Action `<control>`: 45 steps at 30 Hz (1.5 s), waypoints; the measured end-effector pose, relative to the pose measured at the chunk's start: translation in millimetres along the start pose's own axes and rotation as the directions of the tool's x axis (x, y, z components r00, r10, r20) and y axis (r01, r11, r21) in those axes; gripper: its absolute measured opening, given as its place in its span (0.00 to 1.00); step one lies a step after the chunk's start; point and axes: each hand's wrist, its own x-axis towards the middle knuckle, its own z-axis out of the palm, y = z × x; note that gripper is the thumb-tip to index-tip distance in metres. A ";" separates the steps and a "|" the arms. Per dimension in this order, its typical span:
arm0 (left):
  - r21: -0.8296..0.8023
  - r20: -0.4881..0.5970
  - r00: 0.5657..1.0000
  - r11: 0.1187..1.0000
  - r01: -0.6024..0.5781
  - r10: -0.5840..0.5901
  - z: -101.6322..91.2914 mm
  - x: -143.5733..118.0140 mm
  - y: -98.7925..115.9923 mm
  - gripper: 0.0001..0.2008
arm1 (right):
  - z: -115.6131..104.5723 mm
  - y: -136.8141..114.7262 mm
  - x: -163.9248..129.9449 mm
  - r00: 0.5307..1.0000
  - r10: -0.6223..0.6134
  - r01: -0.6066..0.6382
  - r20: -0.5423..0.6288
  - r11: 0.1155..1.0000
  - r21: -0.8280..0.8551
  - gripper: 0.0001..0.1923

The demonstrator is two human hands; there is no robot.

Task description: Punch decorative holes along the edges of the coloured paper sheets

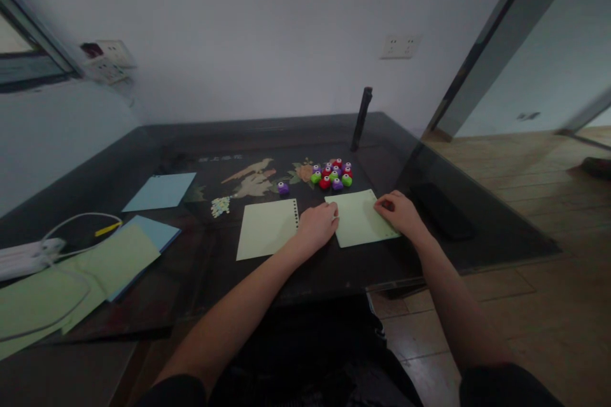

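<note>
A pale green loose-leaf sheet (360, 221) lies on the dark table in front of me. My left hand (319, 222) is closed at its left edge, fingers curled and tips on the paper. At the right edge, my right hand (400, 211) pinches with thumb and forefinger, making a small loop. Left of it lies a second pale green sheet (267, 229) with punched holes along its right side, partly beneath my left wrist. Behind the sheets sits a cluster of red, purple and green eye-marked beads (334, 175). A single purple one (283, 188) lies apart.
A pile of small pale pieces (220, 206) lies left of centre. Blue paper (161, 191), more green sheets (109, 261), a yellow pen-like item (107, 229) and a white power strip with cable (23, 259) occupy the left. A black upright post (361, 119) stands behind; a dark flat object (442, 211) lies right.
</note>
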 end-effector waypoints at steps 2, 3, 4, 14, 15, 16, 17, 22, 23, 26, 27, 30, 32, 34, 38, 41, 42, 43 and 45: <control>-0.075 -0.071 0.997 0.997 -0.023 0.017 -15.2 -4.4 -14.5 0.06 | -7.2 -5.6 2.0 0.999 0.013 -0.012 -0.038 0.999 0.030 0.08; -0.118 -0.095 0.995 0.993 -0.026 0.015 -23.7 -6.5 -26.8 0.05 | -11.1 -10.7 3.2 0.998 0.021 -0.018 -0.066 0.999 0.044 0.08; -0.149 -0.117 0.993 0.989 -0.025 0.008 -32.0 -8.4 -42.1 0.06 | -14.8 -17.8 4.5 0.995 0.022 -0.016 -0.097 0.998 0.056 0.07; -0.171 -0.274 0.954 0.983 0.073 -0.118 -55.9 -29.5 -172.4 0.04 | 8.4 -140.4 45.2 0.945 -0.279 0.231 0.171 0.939 0.256 0.03; -0.159 -0.267 0.959 0.986 0.048 -0.090 -54.4 -30.5 -174.7 0.04 | 15.4 -149.7 52.0 0.936 -0.292 0.242 0.199 0.940 0.239 0.04; -0.145 -0.256 0.964 0.989 0.030 -0.067 -53.0 -31.0 -176.4 0.04 | 22.8 -157.7 58.2 0.928 -0.302 0.255 0.217 0.942 0.219 0.04; -0.132 -0.241 0.969 0.991 0.023 -0.055 -51.6 -31.1 -177.9 0.04 | 30.6 -164.6 63.5 0.919 -0.316 0.274 0.237 0.942 0.195 0.04; -0.077 -0.130 0.990 0.996 0.053 -0.063 -46.7 -30.8 -186.2 0.08 | 72.1 -180.9 69.8 0.893 -0.343 0.348 0.293 0.937 0.035 0.09; -0.071 -0.108 0.992 0.996 0.054 -0.061 -46.5 -31.1 -187.3 0.09 | 79.0 -180.7 68.2 0.890 -0.352 0.365 0.289 0.931 0.011 0.12; -0.059 -0.063 0.996 0.997 0.057 -0.061 -47.8 -32.4 -188.9 0.14 | 93.3 -176.5 64.2 0.863 -0.395 0.429 0.314 0.903 -0.043 0.19; -0.059 -0.050 0.997 0.996 0.064 -0.067 -48.6 -32.7 -189.0 0.15 | 96.1 -174.8 63.8 0.852 -0.405 0.446 0.331 0.893 -0.054 0.20; -0.070 -0.018 0.996 0.994 0.085 -0.086 -50.2 -33.3 -190.2 0.16 | 101.0 -170.4 65.6 0.834 -0.416 0.464 0.364 0.884 -0.055 0.21; -0.081 0.001 0.996 0.992 0.091 -0.092 -50.6 -33.1 -191.7 0.18 | 103.3 -168.5 67.7 0.835 -0.411 0.453 0.366 0.891 -0.032 0.21; -0.087 0.015 0.996 0.992 0.090 -0.089 -50.7 -32.6 -193.2 0.19 | 105.6 -167.1 69.2 0.839 -0.402 0.434 0.366 0.901 -0.006 0.21; -0.078 0.027 0.997 0.994 0.081 -0.079 -51.6 -31.7 -193.5 0.21 | 108.7 -165.3 70.1 0.836 -0.396 0.416 0.380 0.909 0.032 0.20; -0.067 0.045 0.994 0.993 0.101 -0.098 -52.7 -31.7 -191.7 0.21 | 109.5 -164.4 70.2 0.842 -0.387 0.396 0.376 0.916 0.056 0.19; -0.067 0.048 0.993 0.992 0.111 -0.108 -53.2 -31.9 -190.9 0.21 | 109.6 -164.3 70.2 0.848 -0.384 0.388 0.365 0.919 0.066 0.19; -0.070 0.048 0.992 0.990 0.121 -0.117 -53.7 -32.1 -190.1 0.21 | 109.7 -164.3 70.2 0.857 -0.380 0.378 0.349 0.923 0.076 0.19; -0.090 0.044 0.990 0.987 0.136 -0.133 -55.0 -32.7 -188.5 0.20 | 109.6 -164.6 70.3 0.873 -0.374 0.359 0.313 0.927 0.105 0.19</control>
